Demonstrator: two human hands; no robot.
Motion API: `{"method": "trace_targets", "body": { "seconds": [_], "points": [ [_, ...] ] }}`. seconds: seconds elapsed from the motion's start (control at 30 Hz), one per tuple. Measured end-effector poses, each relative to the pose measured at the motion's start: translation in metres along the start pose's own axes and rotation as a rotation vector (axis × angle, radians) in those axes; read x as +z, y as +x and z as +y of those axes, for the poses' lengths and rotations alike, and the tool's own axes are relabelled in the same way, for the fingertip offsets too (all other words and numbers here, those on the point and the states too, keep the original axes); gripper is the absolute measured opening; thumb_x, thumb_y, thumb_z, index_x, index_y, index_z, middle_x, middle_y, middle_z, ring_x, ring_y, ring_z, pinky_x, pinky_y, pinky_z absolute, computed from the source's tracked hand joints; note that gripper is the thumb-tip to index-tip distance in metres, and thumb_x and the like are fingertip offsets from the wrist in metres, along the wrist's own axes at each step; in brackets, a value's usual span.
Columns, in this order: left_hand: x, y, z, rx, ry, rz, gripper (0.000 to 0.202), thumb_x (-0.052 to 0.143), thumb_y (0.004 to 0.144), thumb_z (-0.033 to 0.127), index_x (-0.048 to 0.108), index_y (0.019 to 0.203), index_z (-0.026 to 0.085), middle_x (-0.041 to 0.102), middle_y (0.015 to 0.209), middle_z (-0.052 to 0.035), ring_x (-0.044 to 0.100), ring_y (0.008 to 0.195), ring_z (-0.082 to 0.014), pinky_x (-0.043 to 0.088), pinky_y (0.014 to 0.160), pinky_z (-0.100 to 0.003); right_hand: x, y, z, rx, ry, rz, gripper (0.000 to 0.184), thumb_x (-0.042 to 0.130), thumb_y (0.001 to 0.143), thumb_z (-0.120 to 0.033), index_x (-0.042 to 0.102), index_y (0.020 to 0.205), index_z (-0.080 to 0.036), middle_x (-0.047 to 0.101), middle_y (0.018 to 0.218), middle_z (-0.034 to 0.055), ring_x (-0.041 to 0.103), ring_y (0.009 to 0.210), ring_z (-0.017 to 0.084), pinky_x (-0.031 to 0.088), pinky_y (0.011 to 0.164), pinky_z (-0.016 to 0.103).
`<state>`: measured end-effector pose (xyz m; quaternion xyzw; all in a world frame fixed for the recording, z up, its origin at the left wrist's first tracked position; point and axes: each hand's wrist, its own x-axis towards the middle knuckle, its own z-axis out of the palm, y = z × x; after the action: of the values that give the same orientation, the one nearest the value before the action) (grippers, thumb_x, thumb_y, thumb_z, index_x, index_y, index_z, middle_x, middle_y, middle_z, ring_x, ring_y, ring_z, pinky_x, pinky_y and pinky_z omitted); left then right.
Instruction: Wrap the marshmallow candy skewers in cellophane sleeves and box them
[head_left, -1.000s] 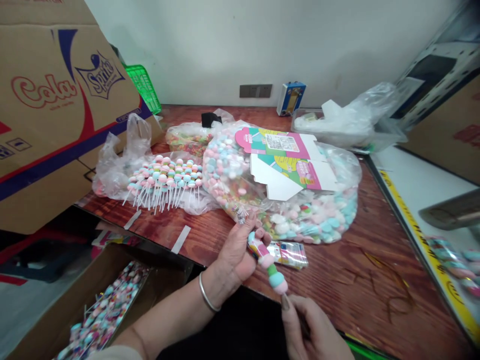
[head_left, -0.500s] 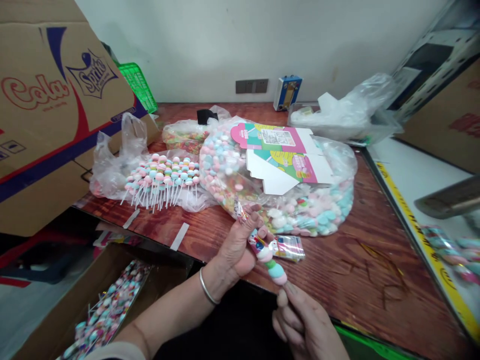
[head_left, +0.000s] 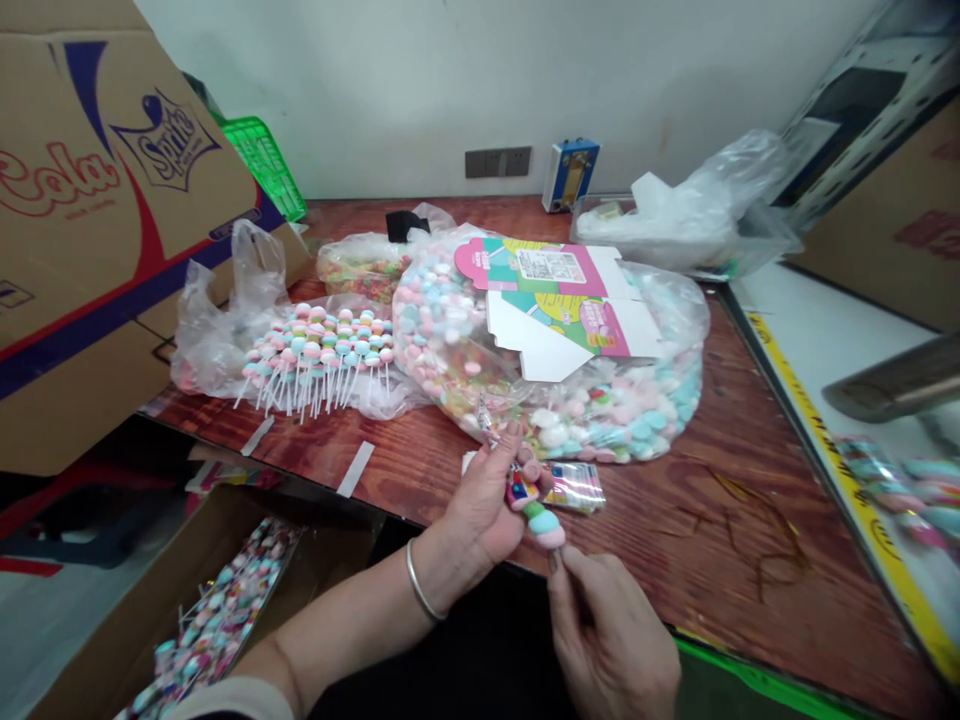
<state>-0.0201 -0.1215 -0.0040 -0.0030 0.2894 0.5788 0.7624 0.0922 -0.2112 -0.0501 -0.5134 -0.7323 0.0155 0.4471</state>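
Note:
My left hand [head_left: 487, 500], with a metal bangle at the wrist, is closed round a clear printed candy wrapper [head_left: 520, 488]. A candy stick [head_left: 546, 528] of stacked pink, blue and green sweets sits partly inside this wrapper, its lower sweets showing. Just below, my right hand [head_left: 611, 625] pinches the candy stick at its lower end; the stick itself is mostly hidden by the fingers. Beside my left hand, flat printed wrappers [head_left: 576, 486] lie on the table. Several finished-looking candy sticks [head_left: 319, 350] rest in a bunch on a plastic bag at the left.
A large bag of loose sweets [head_left: 652, 420] lies mid-table under a flattened printed carton [head_left: 555, 300]. At lower left stands an open box of wrapped candy sticks [head_left: 225, 610]. A big cardboard box [head_left: 97, 250] borders the left; a clear tray [head_left: 690, 255] sits at the back right.
The candy stick has gone deeper into the wrapper, with fewer sweets showing below my left hand. My right hand has moved closer to the left. The view has shifted slightly.

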Motion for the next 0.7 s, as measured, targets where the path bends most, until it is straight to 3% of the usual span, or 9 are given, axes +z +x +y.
{"method": "trace_targets", "body": {
  "seconds": [0.13,0.3,0.4,0.5,0.6,0.7],
  "points": [
    [-0.005,-0.003,-0.014,-0.047,0.081,-0.041,0.033,0.079,0.071,0.033,0.053,0.079,0.016,0.049,0.061,0.0060,0.048,0.048,-0.0050,0.041,0.043,-0.015,0.005,0.010,-0.006,0.145,0.087,-0.014,0.007,0.056,0.089,-0.017,0.063,0.088,-0.019,0.059,0.064,-0.0014,0.055,0.055,0.011,0.042,0.058,0.022],
    [-0.008,0.001,-0.008,-0.032,0.060,-0.036,0.031,0.076,0.075,0.037,0.055,0.085,0.015,0.051,0.063,0.0046,0.050,0.052,-0.0066,0.037,0.042,-0.016,-0.002,0.015,-0.009,0.451,0.315,-0.163,0.016,0.053,0.092,-0.031,0.064,0.096,-0.019,0.070,0.081,0.0006,0.066,0.065,0.011,0.048,0.060,0.018],
    [-0.008,0.004,-0.005,-0.010,0.046,-0.034,0.031,0.076,0.074,0.035,0.055,0.086,0.016,0.051,0.064,0.0046,0.051,0.054,-0.0069,0.037,0.043,-0.016,-0.002,0.004,-0.006,0.433,0.242,-0.165,0.019,0.049,0.094,-0.031,0.065,0.095,-0.020,0.071,0.080,0.0001,0.066,0.064,0.011,0.048,0.061,0.018],
    [-0.009,0.000,-0.015,0.010,0.086,-0.054,0.031,0.076,0.075,0.037,0.054,0.080,0.015,0.049,0.059,0.0048,0.050,0.053,-0.0070,0.037,0.045,-0.016,0.007,-0.003,-0.003,0.394,0.166,-0.140,0.021,0.047,0.094,-0.031,0.065,0.093,-0.021,0.070,0.075,-0.0005,0.066,0.060,0.012,0.046,0.060,0.020],
    [-0.011,-0.006,-0.029,-0.030,0.114,-0.055,0.032,0.075,0.076,0.039,0.058,0.086,0.014,0.051,0.059,0.0042,0.054,0.056,-0.0087,0.044,0.053,-0.019,0.014,0.003,-0.003,0.459,0.175,-0.118,0.023,0.046,0.094,-0.035,0.064,0.088,-0.021,0.071,0.074,0.0006,0.066,0.060,0.014,0.045,0.058,0.021],
    [-0.014,-0.006,-0.030,-0.044,0.135,-0.048,0.035,0.074,0.076,0.038,0.060,0.094,0.012,0.060,0.070,0.0000,0.058,0.063,-0.0111,0.048,0.060,-0.023,0.012,0.014,-0.005,0.569,0.289,-0.140,0.027,0.045,0.094,-0.038,0.062,0.085,-0.020,0.069,0.074,0.0018,0.063,0.061,0.014,0.045,0.057,0.022]
  ]
}}
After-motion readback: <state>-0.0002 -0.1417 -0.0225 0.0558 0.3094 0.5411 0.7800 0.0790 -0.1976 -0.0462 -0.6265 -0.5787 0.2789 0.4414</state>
